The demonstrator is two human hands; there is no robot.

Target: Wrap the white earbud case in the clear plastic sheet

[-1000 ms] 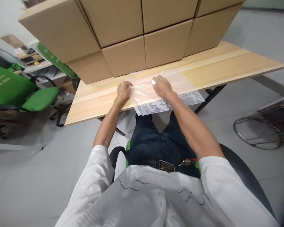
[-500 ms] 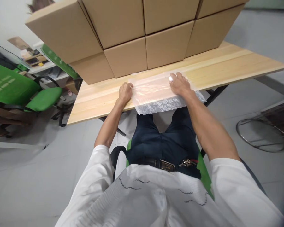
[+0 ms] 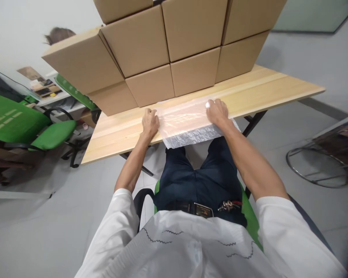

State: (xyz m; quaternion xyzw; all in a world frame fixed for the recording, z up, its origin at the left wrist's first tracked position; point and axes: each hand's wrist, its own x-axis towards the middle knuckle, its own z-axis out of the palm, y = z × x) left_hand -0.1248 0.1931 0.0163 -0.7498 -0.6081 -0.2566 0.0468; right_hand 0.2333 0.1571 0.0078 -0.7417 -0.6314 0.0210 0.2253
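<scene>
A thin clear plastic bag (image 3: 182,117) lies flat on the wooden table (image 3: 113,133), its near part hanging over the front edge above my lap. My left hand (image 3: 150,122) is closed at the bag's left edge, pinching the plastic between thumb and fingers. On the bag's right part rests my right hand (image 3: 217,111), its fingers curled round a small white object (image 3: 207,104) that shows beside the thumb. What the white object is cannot be made out.
Stacked cardboard boxes (image 3: 147,85) stand along the far side of the table. Green chairs (image 3: 53,133) and a shelf are at the left, where a person's head (image 3: 59,35) shows behind the boxes. A round metal stool frame (image 3: 316,168) is at the right.
The view has shifted, so the boxes and table sit lower. My left hand has moved slightly at the bag's left edge, its fingers now pointing more upward. My right hand keeps the white object.
</scene>
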